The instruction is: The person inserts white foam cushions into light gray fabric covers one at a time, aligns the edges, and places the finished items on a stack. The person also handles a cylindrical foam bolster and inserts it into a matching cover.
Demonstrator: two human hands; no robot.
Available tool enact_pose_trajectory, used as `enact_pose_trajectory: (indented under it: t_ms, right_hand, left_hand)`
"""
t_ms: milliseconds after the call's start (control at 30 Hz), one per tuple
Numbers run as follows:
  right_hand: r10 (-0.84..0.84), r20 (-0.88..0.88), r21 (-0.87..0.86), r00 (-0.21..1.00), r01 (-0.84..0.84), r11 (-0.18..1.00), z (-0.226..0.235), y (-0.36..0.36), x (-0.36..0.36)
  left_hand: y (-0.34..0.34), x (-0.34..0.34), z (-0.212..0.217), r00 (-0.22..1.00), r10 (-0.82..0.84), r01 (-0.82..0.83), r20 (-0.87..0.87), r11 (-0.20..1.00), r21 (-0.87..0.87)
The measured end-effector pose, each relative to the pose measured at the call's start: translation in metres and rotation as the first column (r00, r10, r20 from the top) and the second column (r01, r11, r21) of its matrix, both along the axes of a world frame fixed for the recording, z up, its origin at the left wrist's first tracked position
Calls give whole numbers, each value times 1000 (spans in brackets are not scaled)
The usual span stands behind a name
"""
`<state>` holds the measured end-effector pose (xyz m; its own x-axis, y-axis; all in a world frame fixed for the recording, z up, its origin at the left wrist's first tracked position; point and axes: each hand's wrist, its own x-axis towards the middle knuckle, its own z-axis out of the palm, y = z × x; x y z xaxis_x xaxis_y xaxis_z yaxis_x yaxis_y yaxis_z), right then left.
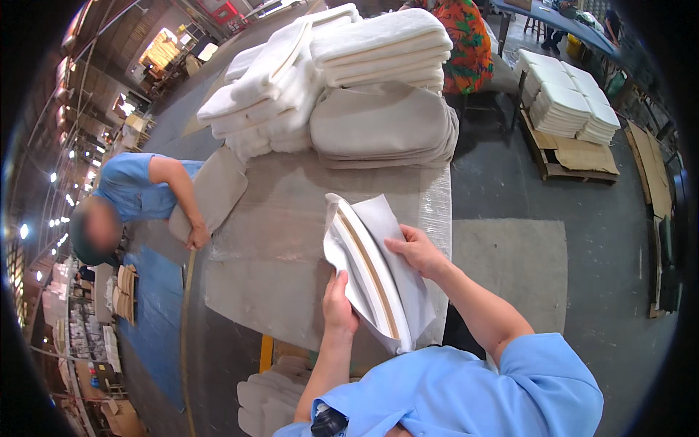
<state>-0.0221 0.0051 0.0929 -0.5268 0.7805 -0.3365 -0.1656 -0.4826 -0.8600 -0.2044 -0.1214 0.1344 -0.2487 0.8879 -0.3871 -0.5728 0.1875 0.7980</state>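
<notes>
Blue shirt [466, 393]; cushion [380, 269], apparently; grey pads [382, 127] stacked beyond.

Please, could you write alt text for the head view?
A person's left grip and right grip hold a pale grey fabric cover, open to show white layers and a tan strip, at a plastic-covered table. White pads and grey pads are stacked behind; at left, a co-worker holds a grey piece.

Grey floor [604, 240] spreads wide, a drab mat [513, 266] on it at right. Lamps [53, 177] glow at left; a bright opening [162, 51] shows far left, a blue table [557, 23] far right.
</notes>
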Motion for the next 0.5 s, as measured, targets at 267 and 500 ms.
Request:
enact_pose_trajectory:
  t_ms: [267,500]
  right_hand:
    - [-164,97,3,982,165,986,6,3,9]
    - [-407,-355,-394,842,260,881,19,-18,28]
  left_hand:
    - [28,42,1,945,-132,180,-298,974,136]
    - [64,129,6,104,-311,404,-945,881,-245]
